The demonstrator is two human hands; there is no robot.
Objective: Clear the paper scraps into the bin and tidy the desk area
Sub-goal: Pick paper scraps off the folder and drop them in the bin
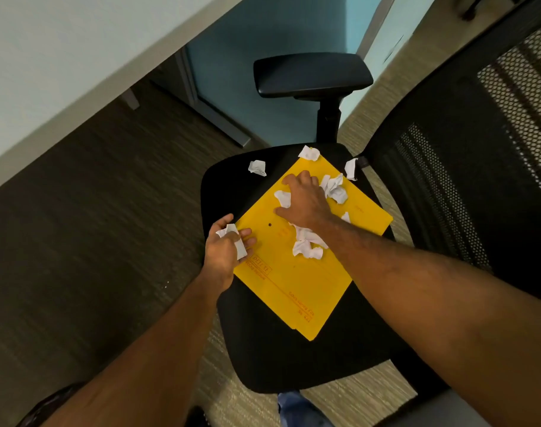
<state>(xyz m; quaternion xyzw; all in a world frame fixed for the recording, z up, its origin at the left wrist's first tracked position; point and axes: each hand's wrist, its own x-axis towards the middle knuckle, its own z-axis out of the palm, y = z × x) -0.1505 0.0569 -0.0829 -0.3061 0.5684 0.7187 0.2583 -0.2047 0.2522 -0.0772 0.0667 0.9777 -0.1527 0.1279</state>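
A yellow folder [297, 285] lies flat on a black office chair seat [281, 365]. Crumpled white paper scraps are strewn over it: a clump [306, 248] under my right wrist, a scrap [335, 188] by my fingers, another [283, 197] beside my thumb. Three more scraps lie around the folder's far corner, one [257, 167] on the bare seat, one [309, 153] on the corner itself and one [351, 168] by the right edge. My right hand [304, 200] rests spread on the folder over the scraps. My left hand [227, 248] at the folder's left edge holds white paper scraps [235, 238] between its fingers.
The chair's armrest [312, 73] stands beyond the seat and its mesh back [478, 167] rises at the right. A white desk edge [78, 87] runs across the upper left, with dark carpet [78, 241] below. No bin is in view.
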